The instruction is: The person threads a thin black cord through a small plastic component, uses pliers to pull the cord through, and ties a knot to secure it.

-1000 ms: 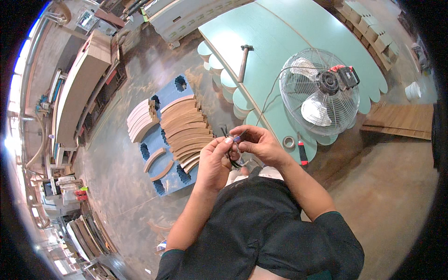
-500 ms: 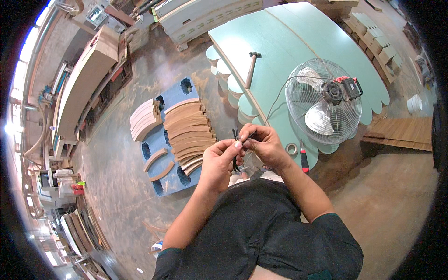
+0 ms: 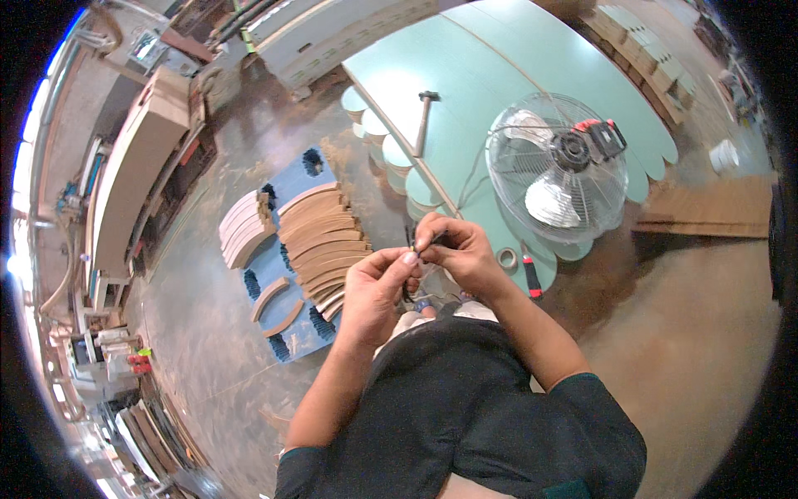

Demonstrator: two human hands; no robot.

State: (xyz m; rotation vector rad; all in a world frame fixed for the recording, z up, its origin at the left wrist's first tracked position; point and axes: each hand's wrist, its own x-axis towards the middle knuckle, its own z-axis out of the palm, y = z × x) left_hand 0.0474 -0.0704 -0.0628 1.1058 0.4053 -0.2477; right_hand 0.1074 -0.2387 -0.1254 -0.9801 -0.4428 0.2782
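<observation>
Both my hands meet in front of my body, pinching a thin black cord-like piece (image 3: 409,235). Its dark ends stick up and hang down beside the fingers; the rest is covered by them. My left hand (image 3: 371,289) grips it between thumb and bent fingers. Close against it, my right hand (image 3: 468,256) is closed on the same piece, fingertips nearly touching the left thumb. A thin grey cable drops from the wire-caged fan (image 3: 572,152) toward my right hand; whether it joins the black piece is hidden.
Teal scalloped panels (image 3: 474,71) carry the fan, a hammer (image 3: 425,125), a tape roll (image 3: 506,258) and a red-black handled tool (image 3: 532,274). Left of them, a blue pallet (image 3: 295,195) bears stacked curved wooden pieces (image 3: 320,241). A brown board (image 3: 706,208) lies right.
The whole view has shifted slightly, so the panels, fan and pallet sit further left. Both hands keep their pinch on the black piece, with little visible finger movement.
</observation>
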